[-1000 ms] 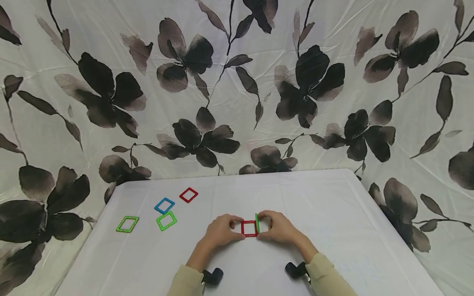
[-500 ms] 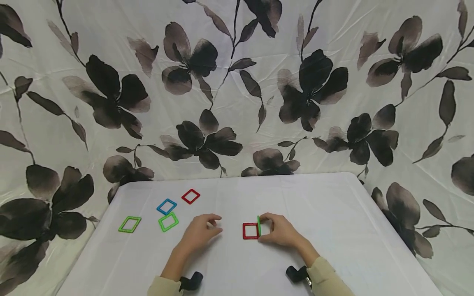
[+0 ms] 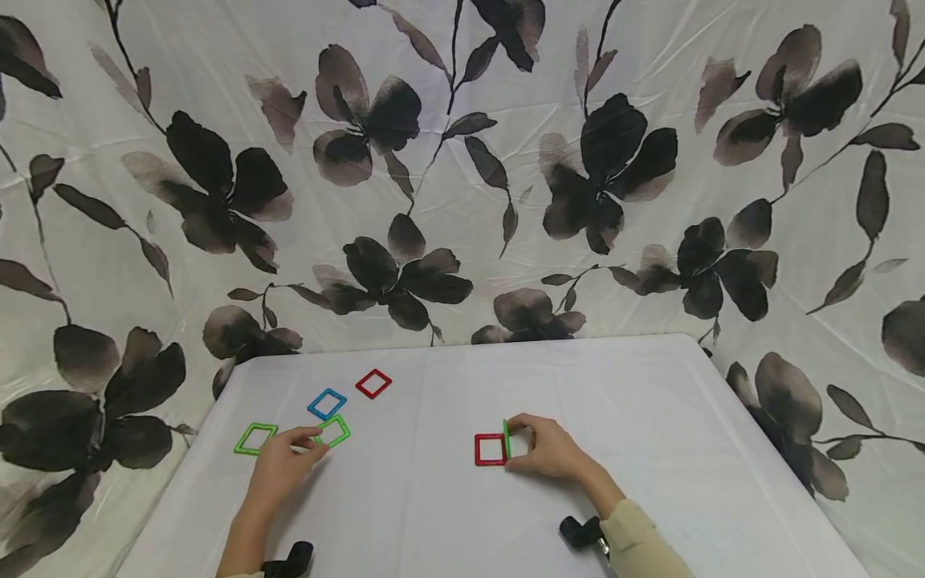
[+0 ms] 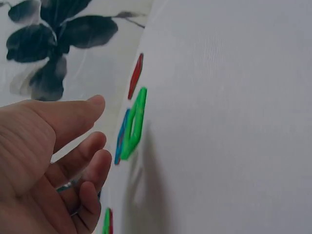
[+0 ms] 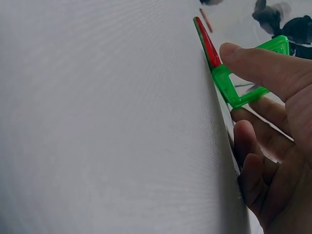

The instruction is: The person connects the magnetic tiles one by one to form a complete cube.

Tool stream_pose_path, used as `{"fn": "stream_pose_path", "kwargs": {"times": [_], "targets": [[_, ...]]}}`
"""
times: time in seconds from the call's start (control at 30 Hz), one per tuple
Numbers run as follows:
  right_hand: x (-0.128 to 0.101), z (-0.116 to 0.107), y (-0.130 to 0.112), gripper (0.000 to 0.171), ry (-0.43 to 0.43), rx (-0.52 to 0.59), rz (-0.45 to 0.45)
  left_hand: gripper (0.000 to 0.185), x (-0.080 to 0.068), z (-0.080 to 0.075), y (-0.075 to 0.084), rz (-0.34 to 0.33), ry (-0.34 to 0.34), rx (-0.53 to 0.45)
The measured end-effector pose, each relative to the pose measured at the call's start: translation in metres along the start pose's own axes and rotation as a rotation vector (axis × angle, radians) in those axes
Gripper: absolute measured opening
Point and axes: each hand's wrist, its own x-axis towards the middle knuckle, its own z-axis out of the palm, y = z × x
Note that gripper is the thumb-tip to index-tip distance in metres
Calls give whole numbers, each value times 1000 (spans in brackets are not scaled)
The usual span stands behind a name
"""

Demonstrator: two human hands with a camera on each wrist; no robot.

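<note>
A white worktop (image 3: pixel 448 522) stands before a flowered cloth backdrop (image 3: pixel 462 160). The right hand (image 3: pixel 545 449) pinches a green square frame (image 3: pixel 506 438) standing upright against the right edge of a flat red square frame (image 3: pixel 489 449). At the left, the left hand (image 3: pixel 282 470), fingers loosely spread and holding nothing, reaches to a flat green square (image 3: pixel 334 431). Near it lie a blue square (image 3: pixel 327 404), another red square (image 3: pixel 373 383) and a far-left green square (image 3: pixel 254 438).

Red frame (image 3: pixel 489 449) – green frame (image 3: pixel 506 439)

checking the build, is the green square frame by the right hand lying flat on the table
No, the green square frame stands on edge against the red square frame, held by the right hand.
</note>
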Motion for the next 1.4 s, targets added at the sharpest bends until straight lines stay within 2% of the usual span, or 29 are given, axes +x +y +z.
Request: {"fn": "stream_pose_path", "kwargs": {"times": [0.17,0.3,0.47,0.6,0.93,1.07,1.27,1.33,1.4], "targets": [[0,-1,1,57,4,3,1,42,5,-5,-19,-24,17,2],[-1,-2,1,58,13,13,10,45,11,-4,-26,-32,14,-16],[-5,-2,2,60,25,7,3,50,14,0,-28,-56,-1,0],[-6,-2,4,60,37,3,-13,53,17,2,-29,-49,-14,38],[-3,-1,3,61,27,7,-3,64,26,-1,-32,-62,-85,111],[-2,-1,0,60,35,4,-10,66,27,-4,-32,-53,-102,110],[-2,1,0,59,36,-2,-25,63,26,-5,-36,-75,-84,82],[-2,1,1,59,31,-1,-30,56,26,-3,-36,-100,-42,33],[-2,0,0,59,28,4,-33,48,26,-1,-35,-146,6,-63]]}}
